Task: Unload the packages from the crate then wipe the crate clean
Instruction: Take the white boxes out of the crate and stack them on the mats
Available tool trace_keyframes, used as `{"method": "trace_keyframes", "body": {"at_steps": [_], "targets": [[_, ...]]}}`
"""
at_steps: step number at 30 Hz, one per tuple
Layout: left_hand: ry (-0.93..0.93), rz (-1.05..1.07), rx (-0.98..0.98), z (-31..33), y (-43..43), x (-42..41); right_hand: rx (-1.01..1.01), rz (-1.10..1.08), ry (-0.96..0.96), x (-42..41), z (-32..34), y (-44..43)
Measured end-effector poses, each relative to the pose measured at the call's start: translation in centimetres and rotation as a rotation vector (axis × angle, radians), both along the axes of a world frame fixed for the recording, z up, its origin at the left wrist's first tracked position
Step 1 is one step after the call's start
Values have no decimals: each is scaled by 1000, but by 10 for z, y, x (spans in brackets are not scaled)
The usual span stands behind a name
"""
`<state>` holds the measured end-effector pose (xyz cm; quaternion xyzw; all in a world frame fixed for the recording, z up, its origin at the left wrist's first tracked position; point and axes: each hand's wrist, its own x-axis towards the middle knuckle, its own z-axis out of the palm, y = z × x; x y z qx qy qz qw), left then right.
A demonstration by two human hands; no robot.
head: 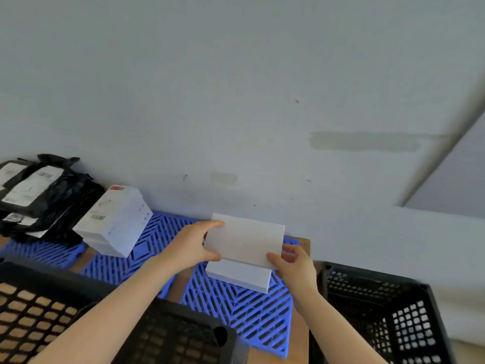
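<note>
We are holding the box [246,240] in both hands. Our left grip [194,245] is pinching its left edge, and our right grip [296,264] is pinching its near right corner. The box is tilting over a second box [238,278] on the blue mat [249,316]; we cannot tell whether they are touching. We are judging it stiff, light and smooth-faced, so the edges are giving the safest hold. Both forearms are reaching forward between the left crate [39,298] and the right crate [380,298].
</note>
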<state>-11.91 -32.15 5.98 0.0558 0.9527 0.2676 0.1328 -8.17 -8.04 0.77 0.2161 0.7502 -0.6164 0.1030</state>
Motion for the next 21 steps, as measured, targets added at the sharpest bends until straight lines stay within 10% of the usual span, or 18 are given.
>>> {"method": "trace_keyframes", "body": {"at_steps": [10, 21], "targets": [[-479, -241, -260, -46, -5, -38, 138, -23, -183, -3, -58, -16], [-526, -302, -322, -60, -6, -39, 163, 45, -209, -1, -60, -26]]}}
